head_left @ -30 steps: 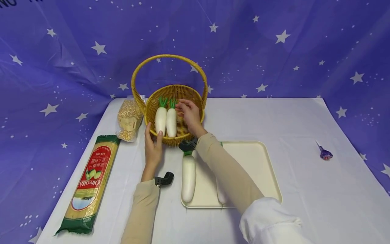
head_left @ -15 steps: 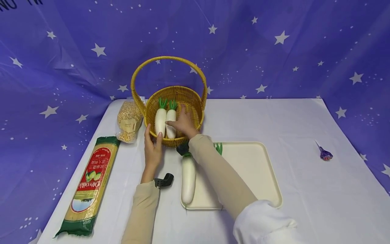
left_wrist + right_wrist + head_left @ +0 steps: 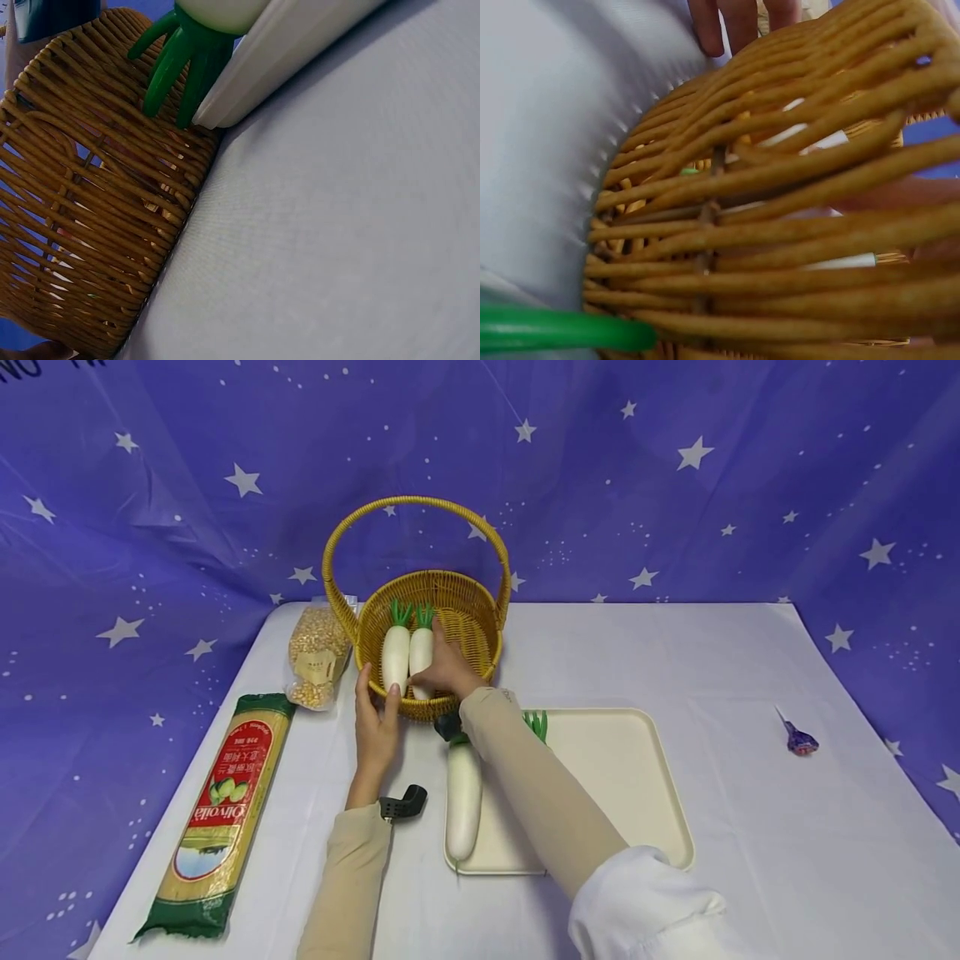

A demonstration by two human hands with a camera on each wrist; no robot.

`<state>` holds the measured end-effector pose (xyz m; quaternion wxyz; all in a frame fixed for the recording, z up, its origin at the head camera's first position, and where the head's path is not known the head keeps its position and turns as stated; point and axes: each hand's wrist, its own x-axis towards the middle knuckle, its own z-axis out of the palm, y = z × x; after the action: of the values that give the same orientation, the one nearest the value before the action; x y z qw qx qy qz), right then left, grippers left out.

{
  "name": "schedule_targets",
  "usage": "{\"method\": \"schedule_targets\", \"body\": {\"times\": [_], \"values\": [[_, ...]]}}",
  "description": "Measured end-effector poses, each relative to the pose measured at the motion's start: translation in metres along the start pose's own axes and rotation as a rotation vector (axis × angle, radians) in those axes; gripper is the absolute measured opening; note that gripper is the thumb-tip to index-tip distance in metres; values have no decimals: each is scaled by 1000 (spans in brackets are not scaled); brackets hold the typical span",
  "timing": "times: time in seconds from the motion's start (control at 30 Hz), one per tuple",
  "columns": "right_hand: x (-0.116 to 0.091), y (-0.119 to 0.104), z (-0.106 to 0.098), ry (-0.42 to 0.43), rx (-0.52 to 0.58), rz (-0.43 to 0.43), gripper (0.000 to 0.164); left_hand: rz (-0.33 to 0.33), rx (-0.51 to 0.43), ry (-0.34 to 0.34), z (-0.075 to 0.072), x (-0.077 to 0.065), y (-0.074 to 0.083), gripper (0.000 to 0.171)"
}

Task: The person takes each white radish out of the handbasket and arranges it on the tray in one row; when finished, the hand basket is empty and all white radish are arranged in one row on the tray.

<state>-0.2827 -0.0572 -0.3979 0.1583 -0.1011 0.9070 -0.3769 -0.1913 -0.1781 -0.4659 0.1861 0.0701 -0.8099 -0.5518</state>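
Observation:
Two white radishes (image 3: 395, 656) with green tops lie side by side in a woven basket (image 3: 468, 627). My right hand (image 3: 448, 668) reaches over the front rim and grips the right-hand radish (image 3: 422, 647), thumb across its lower end and fingers along its right side. With fingers spread, my left hand (image 3: 377, 731) rests against the basket's front left, thumb at the rim. A larger white radish (image 3: 465, 802) lies on the left of a cream tray (image 3: 615, 785). Another radish's green leaves (image 3: 536, 724) show beside my right sleeve, which hides its body.
Left of the basket stands a bag of corn kernels (image 3: 318, 652). A spaghetti pack (image 3: 225, 810) lies at the table's left edge, and a purple-wrapped lollipop (image 3: 801, 741) lies far right. The basket's tall handle (image 3: 416, 500) arches above the radishes.
My right hand has come down from the basket's right side near the leaves onto the right-hand radish, its thumb now across it. The left hand and basket have stayed in place.

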Motion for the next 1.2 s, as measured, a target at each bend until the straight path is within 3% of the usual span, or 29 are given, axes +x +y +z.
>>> {"method": "schedule_targets", "body": {"times": [0.17,0.4,0.57,0.87,1.1,1.2], "values": [[2,2,-1,-35,48,-55,101,1,-8,-4,0,0,1,61],[4,4,-4,-171,206,-74,74,-1,-14,4,1,0,-1,59],[5,6,-6,-217,220,-81,60,0,-11,4,2,0,-2,58],[6,7,-7,-180,390,-110,57,11,-9,5,1,0,-1,59],[0,5,-13,-87,642,-164,54,7,-4,6,1,1,-2,59],[-4,7,-16,-103,761,-197,52,9,-1,15,1,1,-1,60]]}}
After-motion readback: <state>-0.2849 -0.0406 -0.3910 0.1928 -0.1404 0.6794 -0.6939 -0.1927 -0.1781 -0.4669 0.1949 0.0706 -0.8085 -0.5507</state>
